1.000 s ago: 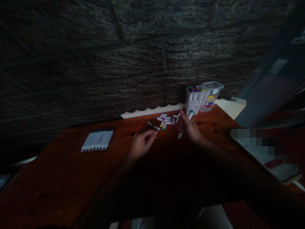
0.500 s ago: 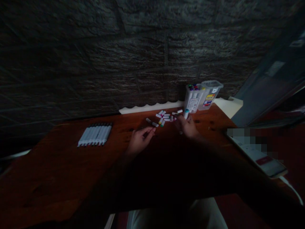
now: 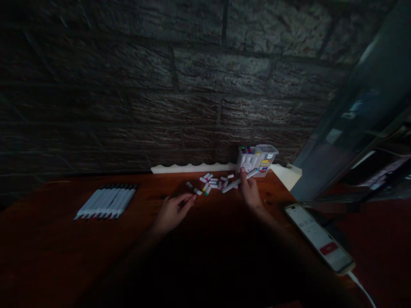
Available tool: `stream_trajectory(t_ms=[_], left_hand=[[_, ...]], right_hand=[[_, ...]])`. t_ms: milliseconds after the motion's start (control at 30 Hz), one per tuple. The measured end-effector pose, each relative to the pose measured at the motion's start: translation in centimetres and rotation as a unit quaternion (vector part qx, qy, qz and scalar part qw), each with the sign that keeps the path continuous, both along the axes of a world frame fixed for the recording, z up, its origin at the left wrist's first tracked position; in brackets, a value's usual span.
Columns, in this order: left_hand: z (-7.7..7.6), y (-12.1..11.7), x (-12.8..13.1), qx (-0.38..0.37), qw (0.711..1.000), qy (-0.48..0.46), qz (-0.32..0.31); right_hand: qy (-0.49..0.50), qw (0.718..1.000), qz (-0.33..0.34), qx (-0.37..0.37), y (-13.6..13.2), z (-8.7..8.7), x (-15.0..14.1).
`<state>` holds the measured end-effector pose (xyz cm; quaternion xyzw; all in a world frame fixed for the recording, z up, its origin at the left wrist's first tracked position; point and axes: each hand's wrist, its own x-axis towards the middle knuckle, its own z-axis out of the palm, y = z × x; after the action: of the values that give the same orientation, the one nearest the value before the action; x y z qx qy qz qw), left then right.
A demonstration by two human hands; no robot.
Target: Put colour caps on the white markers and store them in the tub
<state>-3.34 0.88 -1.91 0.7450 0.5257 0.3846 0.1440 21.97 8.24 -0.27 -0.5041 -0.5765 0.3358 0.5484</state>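
Observation:
A white marker with a blue end is gripped in my right hand, thumb on top; it slants across the fingers, its lower part pointing left over the loose pieces. My left hand is low over the table, thumb and forefinger closed together at the tips. Whatever those tips hold, if anything, is too dark to make out. Just beyond them lies a short white piece with a dark band. Several short white caps with coloured ends, yellow, green and pink among them, lie in a loose heap between my hands.
A row of white markers with dark ends lies at the left of the wooden table. Behind my right hand stand clear plastic boxes, one holding several markers. A phone with a cable lies at right. A stone wall rises behind.
My right hand has turned the blue-ended marker from upright to a leftward slant. My left hand keeps its place near the banded piece. The head view has tilted up and turned right.

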Motion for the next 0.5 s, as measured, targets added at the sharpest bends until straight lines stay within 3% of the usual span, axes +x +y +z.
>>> stream_trajectory(t_ms=[133,267,333,433,500], left_hand=[[0.3,0.0,0.0,0.000,1.000,-0.005,-0.001],[0.5,0.0,0.1,0.001,1.000,0.004,-0.002],[0.4,0.0,0.1,0.000,1.000,0.008,-0.002],[0.2,0.1,0.0,0.001,1.000,0.007,-0.006],[0.1,0.2,-0.1,0.004,1.000,0.004,-0.011]], right_hand=[[0.030,0.992,-0.073,0.101,0.8,2.8,2.2],[0.017,0.980,-0.134,0.144,1.6,7.3,5.3],[-0.079,0.977,-0.144,0.137,2.6,9.8,6.9],[-0.247,0.939,-0.200,0.132,4.4,13.2,8.5],[-0.365,0.906,-0.196,0.087,5.6,15.0,8.9]])
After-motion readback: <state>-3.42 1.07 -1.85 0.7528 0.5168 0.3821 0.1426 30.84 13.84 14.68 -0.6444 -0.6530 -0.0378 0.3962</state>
